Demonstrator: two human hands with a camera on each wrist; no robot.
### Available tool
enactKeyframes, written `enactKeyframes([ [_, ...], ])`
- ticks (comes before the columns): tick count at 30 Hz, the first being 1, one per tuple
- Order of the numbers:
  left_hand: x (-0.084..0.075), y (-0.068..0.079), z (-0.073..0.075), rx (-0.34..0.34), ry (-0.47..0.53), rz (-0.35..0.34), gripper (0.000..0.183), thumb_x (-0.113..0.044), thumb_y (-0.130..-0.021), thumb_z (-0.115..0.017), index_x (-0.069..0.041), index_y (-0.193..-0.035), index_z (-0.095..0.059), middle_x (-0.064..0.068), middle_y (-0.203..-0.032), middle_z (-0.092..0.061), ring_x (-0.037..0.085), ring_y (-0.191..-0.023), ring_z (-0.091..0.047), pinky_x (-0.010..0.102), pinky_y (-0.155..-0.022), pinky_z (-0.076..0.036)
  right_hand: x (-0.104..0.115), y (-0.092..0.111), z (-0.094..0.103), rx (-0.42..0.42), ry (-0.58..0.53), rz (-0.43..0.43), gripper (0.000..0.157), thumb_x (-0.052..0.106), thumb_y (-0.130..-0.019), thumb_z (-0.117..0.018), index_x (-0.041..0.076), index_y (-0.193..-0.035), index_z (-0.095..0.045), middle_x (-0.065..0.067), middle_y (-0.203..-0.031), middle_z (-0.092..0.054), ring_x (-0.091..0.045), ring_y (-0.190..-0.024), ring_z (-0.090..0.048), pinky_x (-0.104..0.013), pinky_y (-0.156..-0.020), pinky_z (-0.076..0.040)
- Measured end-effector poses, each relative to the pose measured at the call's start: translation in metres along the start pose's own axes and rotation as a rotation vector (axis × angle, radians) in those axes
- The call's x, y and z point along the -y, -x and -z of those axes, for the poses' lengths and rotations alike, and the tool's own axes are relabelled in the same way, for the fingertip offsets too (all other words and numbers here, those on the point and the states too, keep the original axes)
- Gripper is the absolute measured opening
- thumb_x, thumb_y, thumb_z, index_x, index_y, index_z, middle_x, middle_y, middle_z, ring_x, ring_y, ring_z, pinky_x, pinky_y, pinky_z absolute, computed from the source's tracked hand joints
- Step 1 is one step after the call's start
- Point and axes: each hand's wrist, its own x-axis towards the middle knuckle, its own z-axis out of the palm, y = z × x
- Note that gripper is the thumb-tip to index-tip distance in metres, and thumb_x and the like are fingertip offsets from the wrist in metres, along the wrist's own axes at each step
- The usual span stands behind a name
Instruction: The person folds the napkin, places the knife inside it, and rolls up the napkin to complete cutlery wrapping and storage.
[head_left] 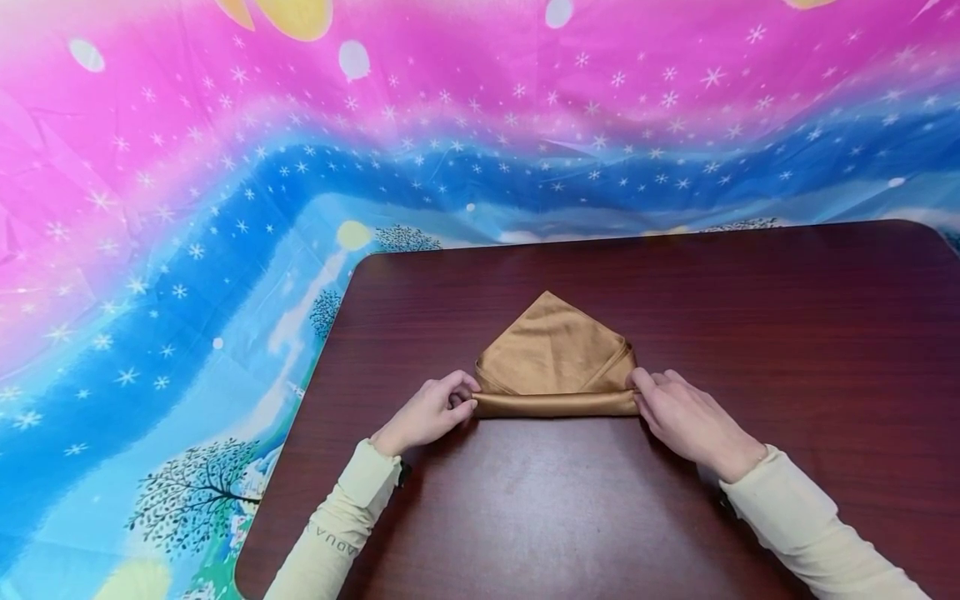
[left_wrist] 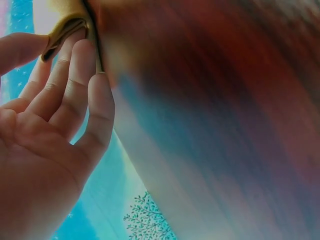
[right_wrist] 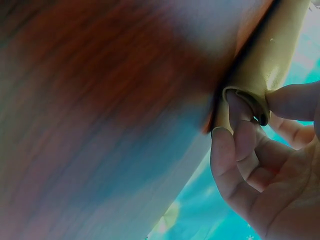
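A golden-brown satin cloth (head_left: 555, 346) lies on the dark wood table, its far end a point and its near edge rolled into a flat tube. At the left end of the roll, my left hand (head_left: 431, 410) pinches the fabric between thumb and fingers. My right hand (head_left: 692, 417) pinches the opposite end. In the left wrist view, a fingertip of the left hand (left_wrist: 55, 120) reaches inside the rolled cloth (left_wrist: 67, 25). The right wrist view shows the right hand (right_wrist: 270, 165) with a finger tucked into the open end of the roll (right_wrist: 262, 65) and the thumb on its outside.
The dark reddish table (head_left: 810, 333) has rounded corners and a glossy patch of light near its front. Behind it and along its left side hangs a pink and blue printed backdrop (head_left: 450, 100) with snowflakes and trees.
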Motion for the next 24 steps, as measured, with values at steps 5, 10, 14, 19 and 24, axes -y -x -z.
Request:
enactKeyframes([
  [5,-0.0002,-0.0009,-0.0008,-0.002,0.018,0.022,0.010,-0.009,-0.092,-0.060,-0.012,-0.102,-0.060,-0.004,-0.074,-0.066,0.003,-0.063,-0.058,0.020,-0.063,-0.048,-0.0012,-0.0004,-0.0010,-0.001,0.005,-0.003,0.016,0.003,-0.083,-0.062,0.007,-0.092,-0.049,0.006,-0.062,-0.047,-0.024,-0.066,-0.056,-0.038,-0.059,-0.046],
  [10,-0.0015,-0.0017,-0.0008,-0.008,0.026,0.034,0.012,-0.008,-0.090,-0.060,-0.010,-0.101,-0.060,-0.004,-0.073,-0.066,0.004,-0.061,-0.058,0.020,-0.062,-0.047,-0.0015,-0.0003,-0.0017,0.001,0.007,-0.018,0.019,0.003,-0.082,-0.064,0.007,-0.093,-0.049,0.007,-0.059,-0.045,-0.023,-0.063,-0.056,-0.038,-0.056,-0.045],
  [14,-0.0029,-0.0025,-0.0006,-0.012,0.033,0.048,0.013,-0.006,-0.087,-0.060,-0.008,-0.100,-0.061,-0.002,-0.072,-0.066,0.005,-0.062,-0.058,0.019,-0.063,-0.046,-0.0008,0.0003,-0.0014,0.009,-0.004,-0.038,0.020,0.003,-0.083,-0.064,0.006,-0.099,-0.052,0.006,-0.060,-0.048,-0.023,-0.064,-0.058,-0.040,-0.058,-0.047],
  [19,-0.0054,-0.0039,-0.0003,-0.006,0.075,0.109,0.015,-0.004,-0.085,-0.059,-0.006,-0.101,-0.061,0.000,-0.071,-0.067,0.007,-0.059,-0.059,0.018,-0.062,-0.045,0.0011,-0.0004,-0.0005,0.050,-0.022,-0.098,0.018,0.005,-0.087,-0.062,0.007,-0.102,-0.052,0.001,-0.063,-0.052,-0.025,-0.066,-0.060,-0.042,-0.057,-0.048],
  [24,-0.0073,-0.0063,-0.0003,-0.017,0.097,0.183,0.016,-0.005,-0.085,-0.061,-0.005,-0.101,-0.062,0.003,-0.074,-0.070,0.009,-0.061,-0.061,0.019,-0.064,-0.046,0.0015,-0.0021,-0.0006,0.070,-0.043,-0.134,0.013,0.007,-0.089,-0.059,0.007,-0.099,-0.050,-0.001,-0.064,-0.053,-0.023,-0.061,-0.059,-0.040,-0.052,-0.046],
])
